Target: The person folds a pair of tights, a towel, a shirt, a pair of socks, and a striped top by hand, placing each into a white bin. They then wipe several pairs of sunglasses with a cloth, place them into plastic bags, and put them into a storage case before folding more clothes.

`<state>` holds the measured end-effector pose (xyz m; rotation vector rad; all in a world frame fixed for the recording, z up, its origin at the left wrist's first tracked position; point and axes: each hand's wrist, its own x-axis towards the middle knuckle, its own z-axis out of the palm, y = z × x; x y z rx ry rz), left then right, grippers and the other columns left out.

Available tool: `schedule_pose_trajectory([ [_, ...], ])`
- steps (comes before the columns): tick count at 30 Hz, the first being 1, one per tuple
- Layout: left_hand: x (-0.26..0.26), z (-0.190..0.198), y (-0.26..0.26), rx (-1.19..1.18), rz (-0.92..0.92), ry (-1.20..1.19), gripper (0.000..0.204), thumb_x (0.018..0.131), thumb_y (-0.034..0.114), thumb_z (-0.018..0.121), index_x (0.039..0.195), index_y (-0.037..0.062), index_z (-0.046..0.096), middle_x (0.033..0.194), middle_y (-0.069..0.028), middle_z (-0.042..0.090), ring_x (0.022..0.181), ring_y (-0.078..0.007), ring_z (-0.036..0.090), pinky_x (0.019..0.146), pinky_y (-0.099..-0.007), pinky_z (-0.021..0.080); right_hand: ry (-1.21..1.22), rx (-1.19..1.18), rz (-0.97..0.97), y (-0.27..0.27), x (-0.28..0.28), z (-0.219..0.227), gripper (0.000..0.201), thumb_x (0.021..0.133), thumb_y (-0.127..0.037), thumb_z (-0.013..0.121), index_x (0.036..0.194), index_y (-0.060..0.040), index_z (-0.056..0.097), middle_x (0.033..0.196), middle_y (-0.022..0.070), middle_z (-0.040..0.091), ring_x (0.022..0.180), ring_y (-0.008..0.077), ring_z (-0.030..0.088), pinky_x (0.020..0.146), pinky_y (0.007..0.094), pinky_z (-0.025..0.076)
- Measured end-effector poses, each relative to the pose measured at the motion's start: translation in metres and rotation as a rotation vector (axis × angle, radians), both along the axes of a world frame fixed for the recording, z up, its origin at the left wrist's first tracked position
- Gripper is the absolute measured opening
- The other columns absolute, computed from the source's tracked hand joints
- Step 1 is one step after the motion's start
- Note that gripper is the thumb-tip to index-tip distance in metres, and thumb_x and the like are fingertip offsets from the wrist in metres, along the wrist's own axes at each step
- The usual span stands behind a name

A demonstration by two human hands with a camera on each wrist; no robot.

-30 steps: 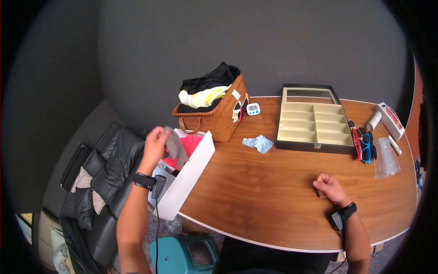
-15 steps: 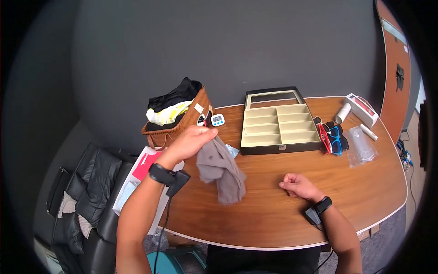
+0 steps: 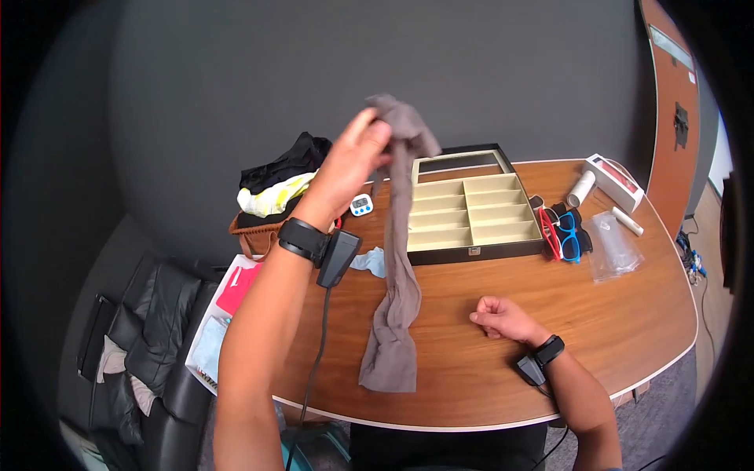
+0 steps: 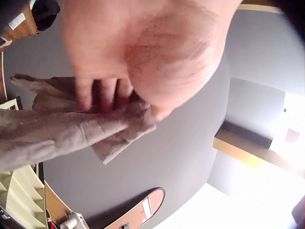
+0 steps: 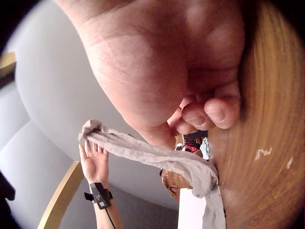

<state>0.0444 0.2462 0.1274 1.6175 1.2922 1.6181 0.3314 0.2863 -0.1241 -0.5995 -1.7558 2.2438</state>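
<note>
Raised above the table, my left hand (image 3: 351, 165) grips a long grey-brown cloth (image 3: 400, 228) near its upper end. The cloth hangs down in a narrow strip, its lower end at the table's front part. In the left wrist view the fingers and thumb of the left hand (image 4: 143, 57) curl round the bunched cloth (image 4: 62, 133). My right hand (image 3: 506, 320) rests on the table with its fingers curled and nothing in them; the right wrist view shows the same curled right hand (image 5: 162, 71).
An open compartment box (image 3: 471, 253) stands at the table's back, glasses (image 3: 567, 235) and a clear plastic bag (image 3: 613, 250) to its right. Behind the left arm are a timer (image 3: 360, 206), a light blue cloth (image 3: 371, 262), a clothes-filled basket (image 3: 255, 223) and a white box (image 3: 206, 314).
My left hand has carried the grey-brown cloth from the white box rightward and up, and the cloth has unfolded to its length. The view has turned right; the right hand stays on the table.
</note>
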Motion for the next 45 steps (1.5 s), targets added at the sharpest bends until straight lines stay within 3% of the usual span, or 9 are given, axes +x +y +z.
schedule_pose_trajectory([
  [10,-0.063,-0.166,-0.075,-0.805,-0.126,0.79,0.05,0.086,0.044,0.07,0.11,0.0027,0.057,0.095,-0.0112,0.062,0.09,-0.02,0.056,0.082,-0.0339,0.047,-0.003,0.041,-0.008,0.001,-0.001,-0.001,0.028,0.095,-0.019,0.065,0.077,-0.0118,0.045,0.06,-0.0051,0.046,0.048,0.0045,0.04,0.044,0.0217,0.032],
  [16,-0.08,-0.21,-0.083,-0.823,0.116,0.788,0.039,0.085,0.024,0.068,0.115,0.0019,0.058,0.106,-0.0172,0.064,0.098,-0.031,0.063,0.084,-0.0403,0.049,-0.01,0.036,-0.015,0.0,-0.001,0.001,0.026,0.096,-0.018,0.064,0.078,-0.011,0.046,0.06,-0.0042,0.047,0.048,0.005,0.041,0.044,0.022,0.032],
  [20,-0.096,-0.245,-0.059,-0.084,0.272,0.895,0.03,0.086,0.005,0.056,0.115,0.0028,0.06,0.116,-0.0169,0.06,0.106,-0.0377,0.057,0.09,-0.0435,0.047,-0.024,0.086,-0.017,0.0,0.0,0.005,0.026,0.096,-0.018,0.064,0.078,-0.011,0.046,0.06,-0.0041,0.047,0.049,0.0052,0.042,0.044,0.0219,0.032],
  [24,-0.114,-0.27,-0.052,-0.359,0.344,1.142,0.031,0.09,0.016,0.051,0.118,0.0082,0.062,0.123,-0.0137,0.06,0.109,-0.0387,0.057,0.094,-0.0467,0.046,-0.02,0.007,-0.035,0.0,0.001,0.005,0.025,0.096,-0.018,0.064,0.079,-0.0115,0.047,0.061,-0.0046,0.048,0.049,0.005,0.043,0.045,0.0217,0.033],
  [26,-0.107,-0.242,-0.06,-0.796,0.58,1.193,0.036,0.093,0.028,0.05,0.119,0.0071,0.062,0.119,-0.0161,0.062,0.111,-0.0354,0.058,0.095,-0.0465,0.046,-0.02,0.033,-0.021,0.0,0.0,0.002,0.025,0.096,-0.017,0.064,0.079,-0.0116,0.047,0.061,-0.0047,0.048,0.049,0.0048,0.043,0.045,0.0216,0.033],
  [29,-0.083,-0.213,-0.086,-0.655,0.71,1.325,0.039,0.092,0.034,0.054,0.118,0.0047,0.062,0.115,-0.0191,0.063,0.108,-0.0354,0.059,0.092,-0.0453,0.047,-0.011,0.033,-0.014,0.002,0.0,0.0,0.025,0.096,-0.017,0.064,0.079,-0.0111,0.047,0.061,-0.0048,0.048,0.049,0.0047,0.043,0.045,0.0214,0.033],
  [33,-0.028,-0.193,-0.109,-0.885,0.046,0.817,0.068,0.082,0.058,0.065,0.117,-0.0003,0.059,0.108,-0.0243,0.065,0.097,-0.0383,0.063,0.083,-0.0448,0.049,-0.021,0.026,-0.001,0.0,-0.001,-0.001,0.025,0.096,-0.017,0.063,0.079,-0.0108,0.047,0.06,-0.0045,0.048,0.049,0.0048,0.043,0.045,0.0216,0.033],
  [38,-0.014,-0.217,-0.091,-0.423,-0.028,0.877,0.027,0.088,0.026,0.062,0.093,0.0004,0.056,0.07,-0.0126,0.057,0.07,-0.0299,0.061,0.066,-0.0428,0.047,-0.027,0.058,-0.039,0.001,0.001,0.0,0.024,0.095,-0.015,0.064,0.079,-0.0101,0.047,0.06,-0.0033,0.048,0.048,0.006,0.043,0.044,0.0229,0.034],
  [45,-0.049,-0.101,-0.054,-0.086,0.34,0.237,0.025,0.098,0.023,0.058,0.117,0.0054,0.057,0.087,-0.003,0.061,0.073,-0.0087,0.06,0.055,-0.025,0.051,0.01,0.026,-0.061,0.003,0.001,-0.004,0.021,0.094,-0.009,0.062,0.079,-0.0097,0.047,0.058,-0.0017,0.048,0.047,0.0074,0.044,0.043,0.0239,0.036],
])
